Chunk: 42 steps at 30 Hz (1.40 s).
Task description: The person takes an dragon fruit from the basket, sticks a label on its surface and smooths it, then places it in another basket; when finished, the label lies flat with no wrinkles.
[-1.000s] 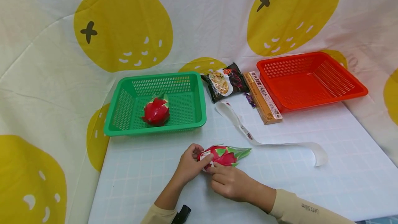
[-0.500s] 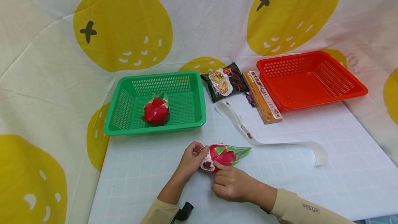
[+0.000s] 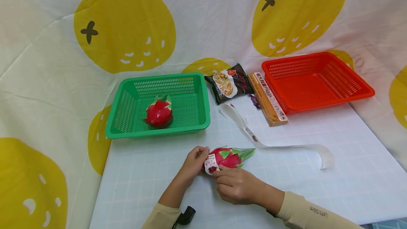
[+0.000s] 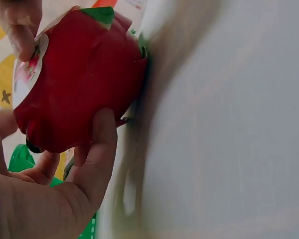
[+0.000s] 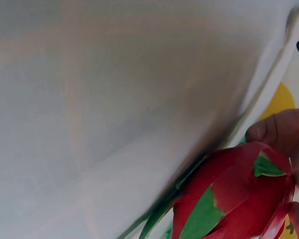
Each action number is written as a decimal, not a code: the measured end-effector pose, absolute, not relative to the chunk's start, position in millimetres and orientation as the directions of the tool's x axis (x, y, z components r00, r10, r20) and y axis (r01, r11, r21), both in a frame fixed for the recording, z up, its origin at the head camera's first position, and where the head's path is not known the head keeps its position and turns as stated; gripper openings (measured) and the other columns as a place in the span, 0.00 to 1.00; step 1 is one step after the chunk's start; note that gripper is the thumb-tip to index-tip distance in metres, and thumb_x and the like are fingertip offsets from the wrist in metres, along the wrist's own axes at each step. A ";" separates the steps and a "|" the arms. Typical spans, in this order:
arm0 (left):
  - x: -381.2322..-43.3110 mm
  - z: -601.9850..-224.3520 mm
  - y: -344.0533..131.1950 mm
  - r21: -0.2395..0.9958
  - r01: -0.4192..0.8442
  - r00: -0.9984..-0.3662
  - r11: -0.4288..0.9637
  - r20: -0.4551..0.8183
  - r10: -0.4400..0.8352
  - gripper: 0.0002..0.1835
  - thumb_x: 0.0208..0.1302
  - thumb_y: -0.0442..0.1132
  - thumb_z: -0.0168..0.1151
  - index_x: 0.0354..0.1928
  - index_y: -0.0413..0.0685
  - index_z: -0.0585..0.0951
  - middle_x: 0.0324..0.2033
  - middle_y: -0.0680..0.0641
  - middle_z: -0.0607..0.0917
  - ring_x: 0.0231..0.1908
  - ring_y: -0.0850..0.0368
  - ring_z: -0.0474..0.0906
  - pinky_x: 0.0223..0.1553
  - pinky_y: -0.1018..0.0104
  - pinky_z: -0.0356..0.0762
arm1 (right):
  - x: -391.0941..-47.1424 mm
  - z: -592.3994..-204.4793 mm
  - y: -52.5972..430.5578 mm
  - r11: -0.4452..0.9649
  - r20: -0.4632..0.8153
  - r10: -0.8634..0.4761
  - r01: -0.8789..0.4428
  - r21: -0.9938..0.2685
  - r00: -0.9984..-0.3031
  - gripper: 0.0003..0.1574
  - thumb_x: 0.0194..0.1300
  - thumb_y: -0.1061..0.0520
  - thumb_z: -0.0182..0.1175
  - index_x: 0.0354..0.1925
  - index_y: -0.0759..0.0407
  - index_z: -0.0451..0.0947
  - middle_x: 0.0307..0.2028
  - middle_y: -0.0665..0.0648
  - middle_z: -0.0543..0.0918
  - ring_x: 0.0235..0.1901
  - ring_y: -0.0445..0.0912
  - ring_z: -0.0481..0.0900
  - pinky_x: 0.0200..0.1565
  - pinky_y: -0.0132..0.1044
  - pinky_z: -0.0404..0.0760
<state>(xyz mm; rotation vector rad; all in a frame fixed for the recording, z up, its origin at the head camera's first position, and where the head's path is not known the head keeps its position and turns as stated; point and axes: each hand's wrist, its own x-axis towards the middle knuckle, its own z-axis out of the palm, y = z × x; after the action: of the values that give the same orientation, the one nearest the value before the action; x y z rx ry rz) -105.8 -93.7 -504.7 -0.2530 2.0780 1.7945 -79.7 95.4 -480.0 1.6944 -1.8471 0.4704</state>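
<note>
My left hand [image 3: 192, 163] grips the rounded end of a red dragon fruit [image 3: 233, 160] with green leaf tips pointing right. Near that end, a white printed sticker [image 3: 211, 162] lies against the skin. The right hand [image 3: 237, 185] has its fingers curled, and its thumb and index finger pinch the sticker's lower edge. From the left wrist view, a right fingertip [image 4: 23, 47] overlaps the sticker beside the red skin, while left fingers [image 4: 103, 144] support the fruit from below. In the right wrist view the fruit [image 5: 239, 194] hides most of the sticker.
A green basket [image 3: 159, 133] holds another dragon fruit [image 3: 159, 113]. Behind are a black food packet [image 3: 230, 83], a pasta box [image 3: 267, 100], a small purple wrapper [image 3: 255, 101] and a red basket [image 3: 337, 102]. A curling sticker strip [image 3: 289, 147] lies beyond the hands.
The left thumb has drawn back off the sticker, exposing more of its print. The right index finger, earlier extended against the sticker, now meets the thumb at its lower edge.
</note>
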 end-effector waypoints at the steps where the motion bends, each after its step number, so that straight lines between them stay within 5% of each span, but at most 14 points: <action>1: -106.2 -503.6 -93.1 0.913 -0.375 -0.910 0.164 -0.396 0.125 0.22 0.65 0.56 0.55 0.46 0.44 0.73 0.39 0.45 0.73 0.32 0.56 0.72 0.23 0.67 0.74 | -80.4 -479.7 96.7 0.130 0.628 -0.778 -0.985 0.112 -0.031 0.14 0.65 0.56 0.50 0.24 0.55 0.76 0.32 0.52 0.85 0.41 0.45 0.84 0.46 0.40 0.81; 10: -117.7 -504.2 -82.3 0.906 -0.396 -0.906 0.152 -0.412 0.096 0.20 0.68 0.55 0.51 0.47 0.46 0.75 0.40 0.45 0.75 0.35 0.54 0.73 0.25 0.66 0.75 | -94.1 -473.5 112.0 0.106 0.655 -0.749 -0.994 -0.027 -0.098 0.05 0.56 0.55 0.62 0.29 0.55 0.78 0.33 0.51 0.80 0.35 0.42 0.78 0.50 0.40 0.80; 13: -121.2 -505.2 -79.9 0.916 -0.373 -0.917 0.147 -0.388 0.091 0.18 0.69 0.52 0.51 0.46 0.45 0.75 0.41 0.45 0.76 0.38 0.53 0.72 0.29 0.65 0.76 | -105.7 -468.0 124.4 0.273 0.596 -0.736 -0.947 -0.171 -0.320 0.30 0.44 0.51 0.73 0.46 0.57 0.77 0.47 0.56 0.78 0.48 0.46 0.75 0.53 0.46 0.77; 16: -124.5 -505.5 -77.8 0.925 -0.341 -0.930 0.167 -0.358 0.083 0.17 0.70 0.50 0.50 0.46 0.44 0.75 0.43 0.45 0.77 0.43 0.52 0.71 0.34 0.65 0.77 | -120.0 -461.8 137.7 0.519 0.370 -0.715 -0.805 -0.289 -0.594 0.57 0.35 0.41 0.77 0.63 0.52 0.65 0.61 0.56 0.69 0.60 0.47 0.66 0.59 0.53 0.71; 19: -126.7 -505.6 -75.7 0.926 -0.328 -0.935 0.187 -0.347 0.075 0.16 0.71 0.49 0.49 0.46 0.45 0.75 0.44 0.45 0.77 0.45 0.52 0.71 0.35 0.65 0.78 | -132.7 -457.9 147.8 0.648 0.128 -0.683 -0.677 -0.350 -0.720 0.67 0.35 0.36 0.77 0.69 0.45 0.55 0.65 0.51 0.64 0.64 0.45 0.62 0.62 0.55 0.67; 26: -130.4 -499.7 -77.2 0.951 -0.239 -0.960 0.197 -0.262 0.100 0.19 0.72 0.50 0.47 0.55 0.45 0.69 0.42 0.45 0.81 0.38 0.54 0.74 0.32 0.64 0.78 | -146.6 -454.8 156.4 0.672 -0.011 -0.671 -0.601 -0.433 -0.742 0.60 0.38 0.36 0.75 0.67 0.46 0.61 0.57 0.48 0.72 0.56 0.43 0.69 0.48 0.43 0.80; 32: -141.5 -485.2 -83.6 0.980 -0.143 -0.989 0.139 -0.147 0.015 0.23 0.71 0.46 0.50 0.62 0.44 0.64 0.42 0.38 0.82 0.37 0.53 0.80 0.38 0.61 0.82 | -149.9 -456.5 156.9 0.678 -0.043 -0.645 -0.545 -0.493 -0.763 0.57 0.38 0.36 0.75 0.64 0.46 0.62 0.54 0.46 0.70 0.54 0.40 0.68 0.41 0.31 0.80; 37: -147.6 -487.4 -82.0 0.969 -0.216 -0.976 0.115 -0.219 0.012 0.21 0.71 0.48 0.50 0.57 0.41 0.71 0.42 0.38 0.80 0.37 0.54 0.78 0.37 0.63 0.82 | -143.0 -453.8 158.4 0.685 -0.036 -0.632 -0.536 -0.493 -0.774 0.57 0.37 0.37 0.75 0.62 0.49 0.62 0.56 0.44 0.72 0.54 0.39 0.69 0.42 0.31 0.80; 42: -131.4 -497.7 -80.6 0.927 -0.167 -0.979 0.335 -0.197 0.057 0.15 0.70 0.49 0.51 0.45 0.47 0.80 0.35 0.49 0.82 0.36 0.58 0.76 0.37 0.67 0.78 | -128.8 -428.6 172.7 0.654 0.041 -0.567 -0.479 -0.585 -0.823 0.56 0.35 0.36 0.76 0.62 0.46 0.63 0.54 0.41 0.74 0.53 0.39 0.70 0.38 0.28 0.79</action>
<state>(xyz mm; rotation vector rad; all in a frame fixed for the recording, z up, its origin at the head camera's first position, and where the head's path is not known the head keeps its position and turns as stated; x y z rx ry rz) -131.4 -80.6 -497.7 -0.1006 2.4021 1.7047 -128.8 172.7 -428.6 0.9512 -2.9879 0.9878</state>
